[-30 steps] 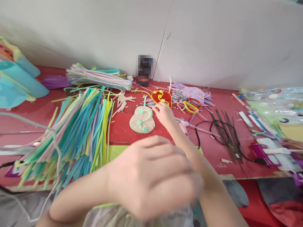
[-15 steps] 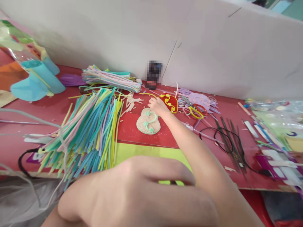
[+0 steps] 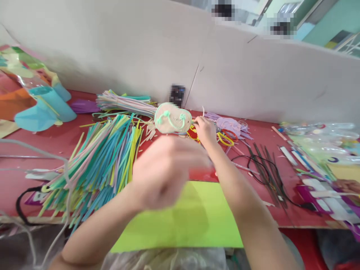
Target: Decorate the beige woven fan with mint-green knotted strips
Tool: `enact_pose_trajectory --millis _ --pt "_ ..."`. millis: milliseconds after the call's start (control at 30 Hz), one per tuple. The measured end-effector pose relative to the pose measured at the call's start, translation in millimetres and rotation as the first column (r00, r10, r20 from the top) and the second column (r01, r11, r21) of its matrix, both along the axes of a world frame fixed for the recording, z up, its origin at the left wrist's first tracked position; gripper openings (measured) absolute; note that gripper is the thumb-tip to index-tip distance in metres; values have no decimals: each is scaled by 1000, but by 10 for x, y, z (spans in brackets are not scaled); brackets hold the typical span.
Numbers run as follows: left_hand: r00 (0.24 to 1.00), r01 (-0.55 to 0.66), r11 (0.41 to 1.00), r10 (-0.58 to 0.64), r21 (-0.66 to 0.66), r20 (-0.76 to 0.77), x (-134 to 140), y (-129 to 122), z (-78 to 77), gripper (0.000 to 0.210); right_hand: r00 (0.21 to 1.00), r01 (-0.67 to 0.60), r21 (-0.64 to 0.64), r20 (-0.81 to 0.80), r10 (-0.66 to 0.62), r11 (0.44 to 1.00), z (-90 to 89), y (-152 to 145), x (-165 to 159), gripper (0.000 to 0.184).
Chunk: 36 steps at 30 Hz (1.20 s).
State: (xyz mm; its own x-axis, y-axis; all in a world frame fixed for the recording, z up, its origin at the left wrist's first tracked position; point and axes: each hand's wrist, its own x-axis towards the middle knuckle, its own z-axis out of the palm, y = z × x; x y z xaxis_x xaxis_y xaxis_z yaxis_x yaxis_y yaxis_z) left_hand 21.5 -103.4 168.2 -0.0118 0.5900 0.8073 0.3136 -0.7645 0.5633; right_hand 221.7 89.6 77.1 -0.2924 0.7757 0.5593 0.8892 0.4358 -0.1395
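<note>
A gourd-shaped piece (image 3: 168, 120), beige with mint-green edging, curls and small flowers, is tilted up above the table. My right hand (image 3: 206, 129) pinches it at its right end. Nearer the camera, my left hand (image 3: 168, 172) hangs over the table, its fingers smeared by motion; whether it holds anything cannot be made out. Behind my right hand lies a red and yellow piece (image 3: 193, 132), mostly covered. Scissors with yellow and red handles (image 3: 225, 139) rest just to the right of it.
A large heap of pastel pipe cleaners (image 3: 104, 157) covers the left side, with another bundle (image 3: 126, 103) by the wall. Yellow-green sheet (image 3: 180, 228) at the front edge. Black cable (image 3: 250, 168), dark sticks and a purple-white device (image 3: 315, 198) lie right. What looks like another person's hand (image 3: 350, 185) shows there.
My right hand has taken hold of the gourd-shaped piece and lifted it off the table. My left hand has moved up and away from the camera. The view has shifted slightly.
</note>
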Motion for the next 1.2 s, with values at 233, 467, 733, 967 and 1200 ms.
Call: enact_pose_trajectory --millis 233,467,733,967,1200 --pt "833 15 933 187 -360 520 144 1202 -814 28 769 104 -153 -614 -177 983 -267 -567 -254 16" --pt "756 399 802 -13 -445 654 413 1209 -1384 38 680 -27 -213 -720 -138 977 -403 -927 -480 15" --pt "808 283 803 95 -524 582 276 1199 -1505 30 672 -191 -331 -731 -123 924 -568 -1102 -503 21" --pt "808 351 735 75 -580 585 258 1167 -1483 36 477 -327 -394 -853 -210 859 -447 -1045 -307 33" --pt "856 452 615 -95 -646 509 362 1039 -1424 37 259 -231 -279 -941 -217 932 -461 -998 -167 37"
